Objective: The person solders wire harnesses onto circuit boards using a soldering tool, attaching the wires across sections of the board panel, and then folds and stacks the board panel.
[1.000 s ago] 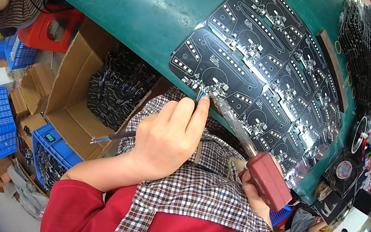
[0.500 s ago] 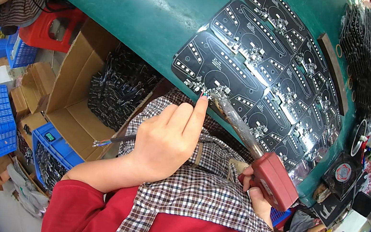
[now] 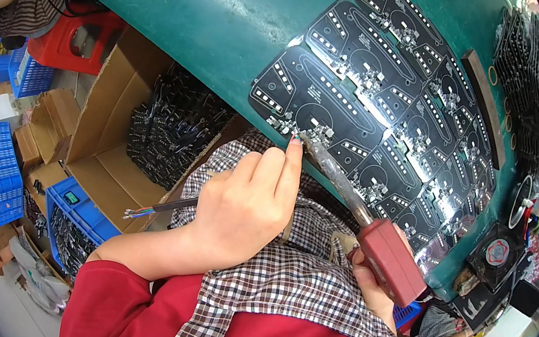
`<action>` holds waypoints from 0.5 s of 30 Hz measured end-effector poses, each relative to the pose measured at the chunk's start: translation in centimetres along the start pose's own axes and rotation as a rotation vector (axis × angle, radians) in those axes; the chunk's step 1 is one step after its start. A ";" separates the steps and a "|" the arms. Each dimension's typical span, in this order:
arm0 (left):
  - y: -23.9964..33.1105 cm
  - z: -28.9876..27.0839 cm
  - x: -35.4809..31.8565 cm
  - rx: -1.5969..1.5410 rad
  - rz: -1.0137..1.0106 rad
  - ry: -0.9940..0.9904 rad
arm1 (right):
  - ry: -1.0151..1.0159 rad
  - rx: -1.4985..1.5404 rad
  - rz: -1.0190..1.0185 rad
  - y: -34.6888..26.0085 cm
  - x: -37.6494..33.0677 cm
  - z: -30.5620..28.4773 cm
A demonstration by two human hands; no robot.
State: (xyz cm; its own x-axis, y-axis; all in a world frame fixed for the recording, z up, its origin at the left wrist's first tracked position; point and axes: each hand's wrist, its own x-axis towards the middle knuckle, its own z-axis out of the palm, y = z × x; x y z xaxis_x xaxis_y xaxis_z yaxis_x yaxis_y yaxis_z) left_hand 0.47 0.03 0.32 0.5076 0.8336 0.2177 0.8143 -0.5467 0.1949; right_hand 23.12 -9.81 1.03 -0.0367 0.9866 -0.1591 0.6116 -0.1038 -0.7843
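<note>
Pressing its fingertips together on a thin cable (image 3: 157, 207) at the near edge of the black circuit panel (image 3: 378, 108) in the frame's centre, the left hand (image 3: 246, 207) steadies the joint. The right hand (image 3: 374, 287), fingers clamped round a red-handled soldering iron (image 3: 372, 234) at lower right, brings the tip to the same spot on the green table (image 3: 222, 20).

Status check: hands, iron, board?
Left hand pinching wire at board edge. Right hand gripping red soldering iron, tip at same joint. Nothing blocking.

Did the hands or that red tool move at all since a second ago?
Hardly. The left hand keeps its fingertip at the near edge of the black circuit panel, still holding a wire. The right hand still grips the red soldering iron, tip at the same spot by the fingertip. The view shifted a little; nothing was picked up or let go. The cardboard box stayed put.
</note>
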 end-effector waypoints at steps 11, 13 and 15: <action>0.6 -1.0 0.5 -0.010 -0.079 -0.107 | 0.185 0.869 0.247 -1.5 -0.7 -0.9; 0.4 -0.8 0.5 -0.036 -0.059 -0.097 | 0.245 0.844 0.291 -2.3 -0.2 -0.9; -0.1 -0.9 0.3 -0.015 -0.053 -0.095 | 0.273 0.837 0.308 -2.5 -0.2 -1.7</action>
State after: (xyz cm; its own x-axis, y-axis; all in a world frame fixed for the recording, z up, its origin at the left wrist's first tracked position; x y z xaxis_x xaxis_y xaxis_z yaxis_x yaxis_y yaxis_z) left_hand 0.29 0.26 1.20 0.4886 0.8649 0.1150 0.8369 -0.5019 0.2183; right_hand 22.93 -9.58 4.06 0.2843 0.8850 -0.3688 -0.2090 -0.3182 -0.9247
